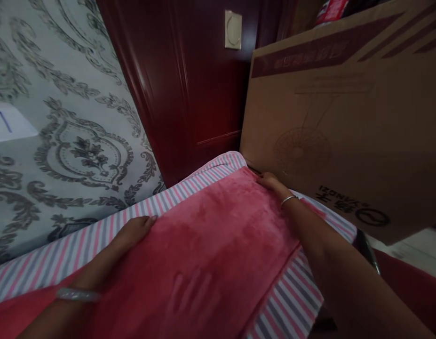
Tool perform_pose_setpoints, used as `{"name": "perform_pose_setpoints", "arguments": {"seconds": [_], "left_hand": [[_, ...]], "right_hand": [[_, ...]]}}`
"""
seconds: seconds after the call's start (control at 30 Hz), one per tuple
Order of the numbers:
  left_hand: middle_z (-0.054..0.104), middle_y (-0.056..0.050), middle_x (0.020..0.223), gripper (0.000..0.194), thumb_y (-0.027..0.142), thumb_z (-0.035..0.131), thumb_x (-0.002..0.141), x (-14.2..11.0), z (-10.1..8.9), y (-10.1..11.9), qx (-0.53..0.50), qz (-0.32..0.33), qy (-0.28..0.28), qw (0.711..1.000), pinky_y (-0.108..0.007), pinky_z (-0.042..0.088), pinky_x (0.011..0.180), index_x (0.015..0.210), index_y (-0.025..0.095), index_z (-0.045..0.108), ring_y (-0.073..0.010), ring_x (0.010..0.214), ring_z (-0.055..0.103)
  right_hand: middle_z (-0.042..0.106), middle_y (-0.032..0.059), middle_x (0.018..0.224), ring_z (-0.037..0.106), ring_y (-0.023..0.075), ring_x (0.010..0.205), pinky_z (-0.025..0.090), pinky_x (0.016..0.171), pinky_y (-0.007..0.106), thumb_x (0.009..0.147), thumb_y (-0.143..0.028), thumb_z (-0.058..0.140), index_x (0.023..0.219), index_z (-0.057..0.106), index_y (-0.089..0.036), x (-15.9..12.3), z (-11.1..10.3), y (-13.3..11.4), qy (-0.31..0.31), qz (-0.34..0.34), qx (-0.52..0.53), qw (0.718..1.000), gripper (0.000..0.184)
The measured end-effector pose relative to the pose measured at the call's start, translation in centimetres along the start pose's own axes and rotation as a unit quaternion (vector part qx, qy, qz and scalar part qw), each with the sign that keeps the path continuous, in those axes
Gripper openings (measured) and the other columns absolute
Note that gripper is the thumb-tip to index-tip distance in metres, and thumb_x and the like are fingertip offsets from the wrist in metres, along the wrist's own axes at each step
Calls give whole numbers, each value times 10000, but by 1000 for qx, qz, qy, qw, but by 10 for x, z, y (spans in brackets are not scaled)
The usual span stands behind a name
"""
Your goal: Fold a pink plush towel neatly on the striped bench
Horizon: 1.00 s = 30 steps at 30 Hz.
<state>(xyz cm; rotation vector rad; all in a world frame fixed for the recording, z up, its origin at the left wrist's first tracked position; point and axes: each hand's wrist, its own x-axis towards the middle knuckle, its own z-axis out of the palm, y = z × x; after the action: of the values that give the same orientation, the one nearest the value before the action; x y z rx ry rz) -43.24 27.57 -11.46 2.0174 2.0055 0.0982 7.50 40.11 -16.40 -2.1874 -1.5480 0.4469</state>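
A pink plush blanket (pixel 210 249) lies spread over a sheet with pink, grey and white stripes (pixel 55 259). My left hand (pixel 135 230) rests at the blanket's left edge, fingers together and curled over the hem, a pale bangle on the wrist. My right hand (pixel 270 181) reaches to the blanket's far corner, fingers curled on the fabric beside a cardboard box; a thin silver bracelet circles that wrist.
A large cardboard box (pixel 344 122) stands tight against the far right of the bed. A dark red wooden door (pixel 189 84) with a pale plate (pixel 233 29) is behind. Patterned grey wallpaper (pixel 62 141) covers the left wall.
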Motion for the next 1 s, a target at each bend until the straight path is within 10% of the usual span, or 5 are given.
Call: {"name": "perform_pose_setpoints", "arguments": {"seconds": [0.23,0.5,0.77,1.0], "left_hand": [[664,-52,686,458,630,417,850,11,18,-12,-74,21,36,996,-326,438,636,680,234,570,-255,725,657],[674,-78,782,332,480,390,963,21,-3,12,101,-42,202,973,-343,438,679,884,219,579,-279,772,676],[711,-82,846,432,564,391,951,30,30,1,7,8,139,990,-341,479,716,995,200,620,-273,825,678],[714,-55,796,555,627,372,919,36,4,-5,-213,-35,65,974,-303,505,678,831,177,686,-214,742,646]], "right_hand": [[764,111,1037,701,236,892,542,775,312,890,-333,668,1113,729,-121,4,8,4,38,-44,39,998,314],[739,122,1131,663,258,1019,497,834,305,933,-311,583,1205,671,-161,25,5,-4,196,-78,34,977,323],[748,129,1165,684,269,1049,486,826,301,943,-349,615,1240,711,-191,35,36,4,128,-49,-21,990,350],[752,172,1123,695,294,1007,484,788,320,976,-420,578,1193,736,-134,37,32,3,97,-38,-62,993,392]]}}
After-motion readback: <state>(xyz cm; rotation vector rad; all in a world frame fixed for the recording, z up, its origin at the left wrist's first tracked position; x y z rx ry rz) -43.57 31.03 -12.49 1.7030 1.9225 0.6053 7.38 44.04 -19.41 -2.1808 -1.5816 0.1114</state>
